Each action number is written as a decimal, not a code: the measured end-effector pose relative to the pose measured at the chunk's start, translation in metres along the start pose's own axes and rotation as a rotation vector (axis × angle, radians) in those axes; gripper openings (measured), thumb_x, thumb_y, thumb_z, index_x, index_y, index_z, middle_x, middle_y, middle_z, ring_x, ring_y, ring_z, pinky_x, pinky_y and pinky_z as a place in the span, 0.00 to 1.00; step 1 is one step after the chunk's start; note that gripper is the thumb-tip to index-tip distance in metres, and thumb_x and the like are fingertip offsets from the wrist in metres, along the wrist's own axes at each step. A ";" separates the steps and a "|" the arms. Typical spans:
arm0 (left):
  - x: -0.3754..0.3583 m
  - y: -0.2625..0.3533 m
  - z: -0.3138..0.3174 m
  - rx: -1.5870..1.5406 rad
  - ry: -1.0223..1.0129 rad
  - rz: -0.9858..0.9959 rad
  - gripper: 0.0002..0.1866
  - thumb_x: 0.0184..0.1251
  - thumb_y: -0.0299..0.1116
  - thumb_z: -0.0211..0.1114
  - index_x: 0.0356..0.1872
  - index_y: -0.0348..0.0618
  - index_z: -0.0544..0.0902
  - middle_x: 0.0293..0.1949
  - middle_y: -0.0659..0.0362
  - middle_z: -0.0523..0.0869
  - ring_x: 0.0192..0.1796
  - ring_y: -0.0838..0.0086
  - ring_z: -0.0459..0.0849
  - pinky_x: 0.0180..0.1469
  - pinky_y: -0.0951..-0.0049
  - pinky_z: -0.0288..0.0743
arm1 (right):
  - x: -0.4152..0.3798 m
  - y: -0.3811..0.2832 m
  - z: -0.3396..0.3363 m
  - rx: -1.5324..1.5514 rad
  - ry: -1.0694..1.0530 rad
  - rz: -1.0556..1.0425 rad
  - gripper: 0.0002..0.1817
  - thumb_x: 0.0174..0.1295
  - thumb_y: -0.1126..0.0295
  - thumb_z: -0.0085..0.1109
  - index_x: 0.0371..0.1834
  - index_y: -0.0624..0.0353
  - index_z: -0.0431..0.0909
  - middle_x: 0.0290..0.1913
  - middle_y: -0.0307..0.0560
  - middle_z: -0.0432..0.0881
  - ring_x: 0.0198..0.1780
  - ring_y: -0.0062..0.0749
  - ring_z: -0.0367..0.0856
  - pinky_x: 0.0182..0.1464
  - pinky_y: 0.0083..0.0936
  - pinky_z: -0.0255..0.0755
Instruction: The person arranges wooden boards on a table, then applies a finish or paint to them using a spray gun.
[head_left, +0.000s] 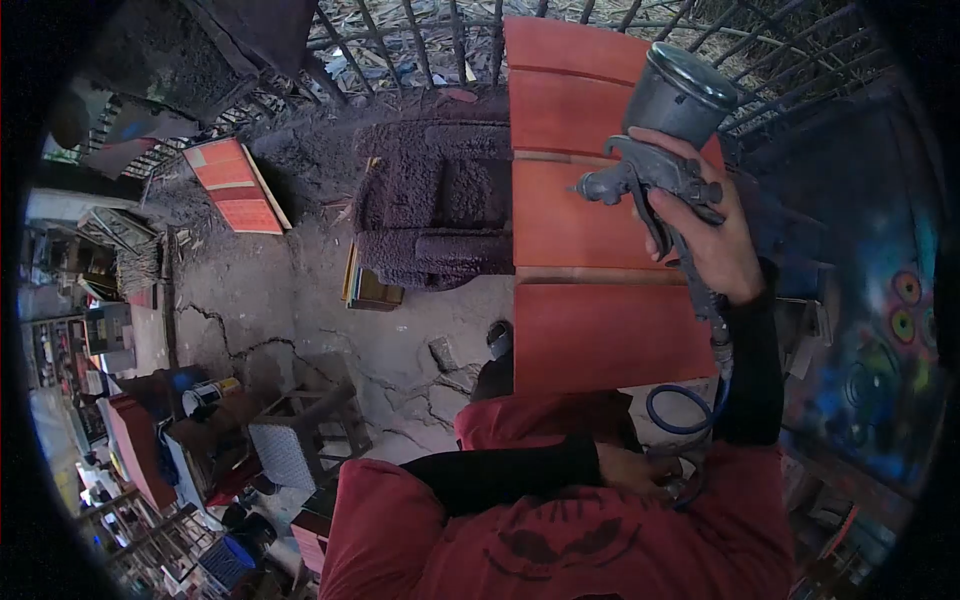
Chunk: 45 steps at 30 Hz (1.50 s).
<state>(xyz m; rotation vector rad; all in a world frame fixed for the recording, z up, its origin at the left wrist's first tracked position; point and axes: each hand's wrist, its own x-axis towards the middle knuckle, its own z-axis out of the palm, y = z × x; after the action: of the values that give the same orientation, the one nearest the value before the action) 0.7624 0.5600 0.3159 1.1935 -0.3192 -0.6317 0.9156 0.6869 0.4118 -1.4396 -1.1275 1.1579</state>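
My right hand (722, 238) is wrapped around the handle of a metal spray gun (660, 172), with fingers at its trigger. A silvery paint cup (690, 92) sits on top of the gun, and the nozzle points left. Below the gun, several orange-red painted boards (612, 335) lie side by side; the gun hides part of them. From the gun's handle a blue air hose (668, 392) loops down towards my waist. There my left hand (635, 470) is closed around the hose, its fingertips partly hidden.
A bulky support crusted with dark paint (430, 205) stands left of the boards. Another red board (237, 187) leans at the back left, before a metal fence (420, 45). A stool (308, 435) stands lower left on cracked floor; a paint-stained dark panel (865, 300) is at right.
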 end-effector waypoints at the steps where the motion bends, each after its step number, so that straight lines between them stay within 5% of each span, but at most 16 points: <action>1: 0.003 -0.011 0.004 0.000 0.001 -0.001 0.30 0.66 0.50 0.48 0.62 0.42 0.57 0.56 0.38 0.70 0.55 0.51 0.73 0.54 0.58 0.68 | -0.001 -0.001 0.003 0.035 -0.033 -0.017 0.22 0.64 0.76 0.48 0.62 0.54 0.65 0.31 0.40 0.75 0.23 0.17 0.73 0.24 0.16 0.71; 3: 0.018 -0.050 0.015 0.283 0.098 0.468 0.24 0.66 0.46 0.46 0.59 0.46 0.62 0.58 0.37 0.66 0.51 0.49 0.76 0.52 0.57 0.71 | -0.005 -0.004 0.009 0.087 -0.069 0.006 0.22 0.64 0.76 0.47 0.63 0.53 0.64 0.31 0.40 0.75 0.23 0.17 0.74 0.24 0.16 0.72; 6: 0.036 -0.063 0.019 0.746 0.151 0.681 0.19 0.66 0.40 0.46 0.56 0.48 0.67 0.61 0.37 0.59 0.54 0.49 0.74 0.53 0.58 0.71 | -0.009 -0.001 0.005 0.006 -0.072 -0.005 0.22 0.64 0.77 0.47 0.63 0.53 0.64 0.31 0.40 0.75 0.23 0.16 0.73 0.24 0.16 0.71; 7: 0.032 -0.045 0.016 0.748 0.151 0.680 0.19 0.66 0.40 0.46 0.56 0.48 0.67 0.61 0.37 0.59 0.54 0.49 0.74 0.53 0.58 0.71 | -0.011 0.002 0.002 0.006 -0.072 -0.006 0.22 0.64 0.77 0.47 0.63 0.53 0.64 0.31 0.40 0.75 0.23 0.16 0.73 0.24 0.16 0.71; 9: 0.017 0.007 0.008 0.121 0.021 -0.194 0.17 0.65 0.38 0.46 0.52 0.45 0.70 0.62 0.40 0.59 0.59 0.52 0.70 0.56 0.58 0.69 | -0.014 0.005 -0.008 -0.018 -0.010 0.021 0.22 0.63 0.78 0.46 0.62 0.54 0.65 0.29 0.38 0.75 0.22 0.15 0.72 0.24 0.15 0.70; 10: 0.024 0.003 0.006 0.124 0.021 -0.192 0.17 0.65 0.38 0.46 0.52 0.45 0.70 0.62 0.40 0.59 0.59 0.52 0.70 0.56 0.58 0.69 | -0.016 0.005 -0.015 -0.021 -0.010 0.020 0.22 0.63 0.78 0.46 0.62 0.54 0.65 0.29 0.38 0.75 0.22 0.15 0.72 0.24 0.15 0.70; 12: 0.046 -0.021 0.005 0.595 -0.074 0.186 0.20 0.65 0.41 0.47 0.54 0.42 0.69 0.58 0.42 0.68 0.59 0.55 0.69 0.56 0.57 0.66 | -0.023 0.006 -0.029 -0.078 0.052 0.068 0.22 0.62 0.79 0.46 0.61 0.54 0.66 0.28 0.37 0.74 0.21 0.14 0.71 0.23 0.15 0.69; 15: 0.116 -0.097 0.025 0.317 0.009 0.154 0.23 0.65 0.44 0.46 0.54 0.39 0.69 0.51 0.44 0.76 0.55 0.55 0.74 0.54 0.58 0.67 | -0.036 0.007 -0.056 -0.100 0.099 0.086 0.22 0.62 0.79 0.46 0.61 0.55 0.66 0.28 0.36 0.74 0.21 0.14 0.71 0.23 0.14 0.69; 21: 0.113 -0.027 -0.003 0.032 0.073 -0.041 0.21 0.64 0.40 0.48 0.51 0.34 0.71 0.43 0.49 0.80 0.45 0.63 0.76 0.48 0.65 0.70 | -0.064 0.018 -0.114 -0.106 0.179 0.074 0.22 0.62 0.79 0.46 0.61 0.57 0.66 0.29 0.38 0.74 0.23 0.15 0.71 0.25 0.14 0.69; 24: 0.145 -0.053 -0.004 -0.014 0.099 -0.029 0.16 0.57 0.32 0.51 0.44 0.34 0.74 0.38 0.47 0.80 0.39 0.62 0.79 0.40 0.62 0.71 | -0.079 0.020 -0.143 -0.105 0.193 0.091 0.22 0.62 0.79 0.46 0.61 0.57 0.65 0.30 0.39 0.75 0.23 0.16 0.71 0.25 0.15 0.69; 28: 0.162 -0.059 -0.006 -0.037 0.144 0.088 0.17 0.61 0.32 0.50 0.50 0.34 0.72 0.39 0.53 0.79 0.40 0.69 0.76 0.44 0.67 0.71 | -0.098 0.021 -0.175 -0.089 0.231 0.104 0.22 0.63 0.78 0.46 0.61 0.58 0.64 0.31 0.40 0.75 0.23 0.16 0.71 0.24 0.16 0.69; 37: 0.177 -0.073 -0.011 -0.134 0.342 -0.045 0.19 0.57 0.32 0.57 0.50 0.35 0.74 0.33 0.50 0.81 0.34 0.68 0.80 0.36 0.67 0.73 | -0.129 0.024 -0.210 -0.280 0.374 0.184 0.22 0.62 0.78 0.46 0.61 0.55 0.66 0.29 0.39 0.75 0.22 0.17 0.71 0.24 0.16 0.69; 39: 0.192 -0.118 -0.003 0.305 0.544 0.455 0.21 0.57 0.32 0.58 0.52 0.35 0.74 0.32 0.50 0.82 0.32 0.68 0.80 0.34 0.68 0.73 | -0.130 0.025 -0.203 -0.267 0.371 0.215 0.22 0.62 0.78 0.46 0.61 0.55 0.66 0.29 0.39 0.75 0.21 0.17 0.70 0.24 0.16 0.69; 42: 0.180 -0.120 -0.008 0.186 0.399 0.336 0.22 0.57 0.32 0.58 0.53 0.33 0.73 0.33 0.49 0.82 0.33 0.67 0.81 0.34 0.70 0.74 | -0.124 0.029 -0.183 -0.220 0.357 0.188 0.22 0.62 0.77 0.47 0.61 0.55 0.66 0.29 0.40 0.75 0.22 0.17 0.70 0.24 0.16 0.69; 43: 0.176 -0.104 -0.007 -0.156 0.398 0.003 0.24 0.56 0.32 0.59 0.54 0.30 0.71 0.31 0.49 0.83 0.33 0.68 0.81 0.35 0.72 0.75 | -0.121 0.030 -0.176 -0.190 0.346 0.173 0.21 0.62 0.77 0.47 0.61 0.55 0.66 0.29 0.40 0.75 0.22 0.17 0.71 0.24 0.16 0.69; 45: 0.160 -0.101 -0.008 -0.155 0.409 0.026 0.25 0.55 0.31 0.59 0.55 0.28 0.70 0.32 0.50 0.83 0.33 0.68 0.81 0.36 0.72 0.75 | -0.112 0.027 -0.158 -0.165 0.312 0.165 0.21 0.63 0.77 0.47 0.61 0.56 0.66 0.29 0.40 0.76 0.23 0.17 0.71 0.25 0.16 0.69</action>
<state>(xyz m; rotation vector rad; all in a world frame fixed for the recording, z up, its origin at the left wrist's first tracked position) 0.8638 0.4459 0.2045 1.1363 0.0595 -0.3698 1.0596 0.5541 0.4166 -1.7978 -0.9146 0.9243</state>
